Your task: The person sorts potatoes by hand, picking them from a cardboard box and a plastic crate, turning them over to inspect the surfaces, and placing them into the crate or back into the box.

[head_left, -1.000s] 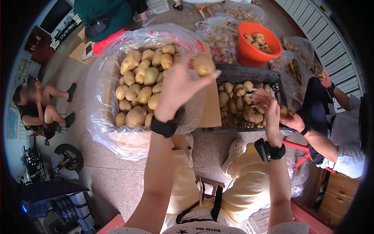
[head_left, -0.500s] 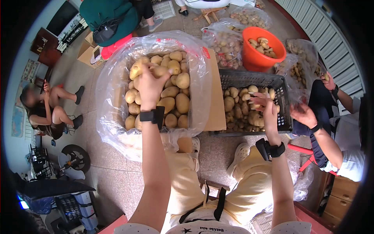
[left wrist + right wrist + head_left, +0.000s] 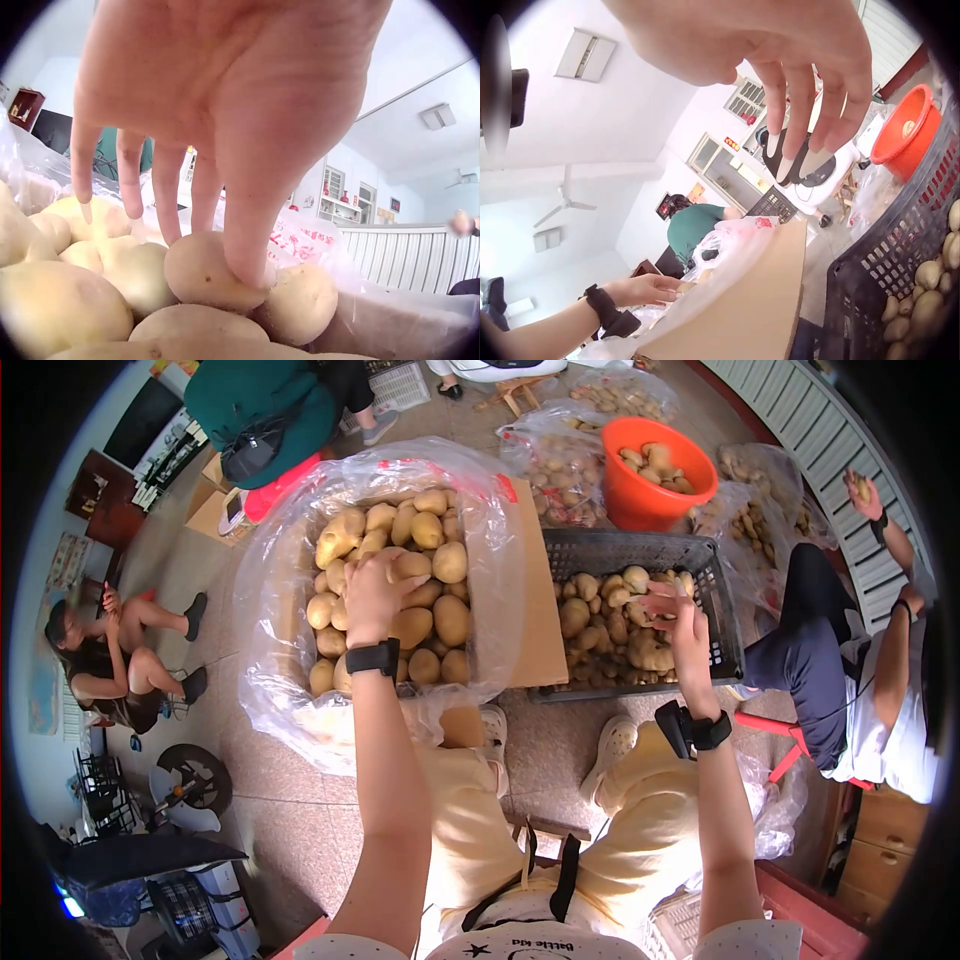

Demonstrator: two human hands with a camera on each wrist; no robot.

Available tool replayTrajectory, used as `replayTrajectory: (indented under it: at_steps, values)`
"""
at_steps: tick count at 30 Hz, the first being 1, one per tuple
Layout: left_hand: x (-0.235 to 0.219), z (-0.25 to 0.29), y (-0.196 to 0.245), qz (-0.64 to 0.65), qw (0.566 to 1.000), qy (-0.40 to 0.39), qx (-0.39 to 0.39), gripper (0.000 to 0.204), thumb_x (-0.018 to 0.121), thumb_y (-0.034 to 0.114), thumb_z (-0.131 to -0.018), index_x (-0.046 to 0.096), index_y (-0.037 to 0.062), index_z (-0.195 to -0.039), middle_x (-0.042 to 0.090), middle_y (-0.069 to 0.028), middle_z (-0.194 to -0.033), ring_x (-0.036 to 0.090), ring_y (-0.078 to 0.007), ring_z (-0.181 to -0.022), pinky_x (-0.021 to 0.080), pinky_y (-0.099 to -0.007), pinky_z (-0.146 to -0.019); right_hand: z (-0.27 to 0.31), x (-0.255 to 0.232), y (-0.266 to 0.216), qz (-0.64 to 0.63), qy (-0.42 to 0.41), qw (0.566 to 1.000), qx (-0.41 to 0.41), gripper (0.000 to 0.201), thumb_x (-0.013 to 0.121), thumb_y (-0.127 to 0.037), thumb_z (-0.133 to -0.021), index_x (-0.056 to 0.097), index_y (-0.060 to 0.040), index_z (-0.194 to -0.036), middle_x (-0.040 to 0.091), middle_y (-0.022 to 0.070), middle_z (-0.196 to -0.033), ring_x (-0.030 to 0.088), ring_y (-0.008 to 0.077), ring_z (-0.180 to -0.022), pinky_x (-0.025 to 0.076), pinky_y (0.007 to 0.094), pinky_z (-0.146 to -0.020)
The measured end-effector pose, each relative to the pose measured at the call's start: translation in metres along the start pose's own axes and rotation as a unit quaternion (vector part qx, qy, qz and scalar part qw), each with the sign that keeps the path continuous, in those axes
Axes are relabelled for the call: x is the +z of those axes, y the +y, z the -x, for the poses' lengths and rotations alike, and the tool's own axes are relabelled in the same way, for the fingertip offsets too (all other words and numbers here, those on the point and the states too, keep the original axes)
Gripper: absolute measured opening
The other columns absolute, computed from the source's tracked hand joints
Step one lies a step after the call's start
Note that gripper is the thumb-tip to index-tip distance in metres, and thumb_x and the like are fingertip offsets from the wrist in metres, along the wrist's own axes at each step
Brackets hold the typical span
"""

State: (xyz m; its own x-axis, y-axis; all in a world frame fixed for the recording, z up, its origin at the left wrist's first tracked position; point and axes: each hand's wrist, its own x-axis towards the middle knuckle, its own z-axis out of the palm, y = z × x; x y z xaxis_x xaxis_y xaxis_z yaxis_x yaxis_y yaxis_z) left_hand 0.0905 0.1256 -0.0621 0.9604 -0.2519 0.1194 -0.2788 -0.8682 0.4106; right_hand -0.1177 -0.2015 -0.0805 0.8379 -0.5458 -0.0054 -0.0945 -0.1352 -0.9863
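In the head view my left hand [image 3: 372,600] is down among the potatoes in the plastic-lined cardboard box [image 3: 290,600]. Its thumb and fingers pinch a potato [image 3: 214,271], which touches other potatoes beneath and beside it in the left wrist view. My right hand [image 3: 688,635] hovers over the black plastic crate [image 3: 640,540], fingers loosely bent and holding nothing. Smaller, knobbly potatoes [image 3: 600,630] fill the bottom of that crate. Larger, smoother ones [image 3: 452,622] are heaped in the box.
A cardboard flap [image 3: 535,610] stands between box and crate. Behind the crate are an orange bucket [image 3: 655,510] of potatoes and several clear bags [image 3: 560,470] of them. At the right sits another person [image 3: 890,670], raising a potato. A seated person [image 3: 115,650] is at the far left.
My left hand has carried a potato leftward from beside the crate down into the box. The right hand has stayed over the crate. The person at the right has raised a hand.
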Motion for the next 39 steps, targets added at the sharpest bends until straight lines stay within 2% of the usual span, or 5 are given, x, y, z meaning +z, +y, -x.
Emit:
replayTrajectory:
  at_steps: [9, 17, 25, 31, 39]
  values:
    - [0.006, 0.001, 0.002, -0.064, 0.995, 0.063, 0.030, 0.051, 0.083, 0.030, -0.062, 0.069, 0.0162, -0.109, 0.067, -0.0116, -0.105, 0.057, -0.0303, -0.105, 0.037, -0.0385, -0.097, -0.004, -0.010, 0.010, -0.012, 0.003, 1.000, 0.005, 0.041, 0.040, -0.035, -0.100, 0.063, -0.0028, -0.111, 0.069, 0.0048, -0.094, 0.058, 0.0107, -0.089, 0.044, 0.0248, -0.078]
    - [-0.020, 0.012, 0.065, 0.046, 0.966, 0.188, 0.169, 0.034, 0.068, 0.024, -0.081, 0.065, 0.0062, -0.109, 0.063, -0.0150, -0.106, 0.055, -0.0347, -0.100, 0.043, -0.0410, -0.091, -0.021, -0.026, 0.101, 0.162, -0.063, 0.983, -0.056, 0.028, 0.061, -0.025, -0.087, 0.063, -0.0035, -0.106, 0.069, 0.0127, -0.082, 0.067, 0.0207, -0.078, 0.051, 0.0311, -0.070]
    - [0.018, 0.014, 0.116, 0.133, 0.952, 0.170, 0.218, 0.031, 0.063, 0.016, -0.080, 0.063, 0.0050, -0.108, 0.062, -0.0162, -0.106, 0.054, -0.0348, -0.101, 0.044, -0.0428, -0.089, -0.071, 0.003, 0.174, 0.431, -0.206, 0.878, -0.037, 0.029, 0.061, -0.016, -0.077, 0.064, -0.0054, -0.104, 0.068, 0.0158, -0.093, 0.064, 0.0330, -0.090, 0.051, 0.0424, -0.077]
    - [0.019, 0.002, 0.115, 0.223, 0.958, 0.120, 0.130, 0.028, 0.062, 0.014, -0.080, 0.063, 0.0031, -0.106, 0.062, -0.0171, -0.103, 0.053, -0.0355, -0.101, 0.042, -0.0431, -0.091, -0.087, 0.052, 0.204, 0.601, -0.371, 0.699, -0.113, 0.050, 0.071, -0.016, -0.072, 0.056, -0.0108, -0.119, 0.062, 0.0111, -0.110, 0.058, 0.0323, -0.105, 0.048, 0.0421, -0.088]
    - [0.017, 0.015, 0.128, 0.233, 0.948, 0.175, 0.130, 0.026, 0.061, 0.010, -0.079, 0.060, 0.0017, -0.104, 0.061, -0.0163, -0.099, 0.054, -0.0347, -0.096, 0.044, -0.0431, -0.086, -0.099, 0.081, 0.270, 0.677, -0.369, 0.631, -0.087, 0.045, 0.067, -0.007, -0.077, 0.052, -0.0066, -0.120, 0.056, 0.0118, -0.119, 0.049, 0.0268, -0.120, 0.050, 0.0408, -0.089]
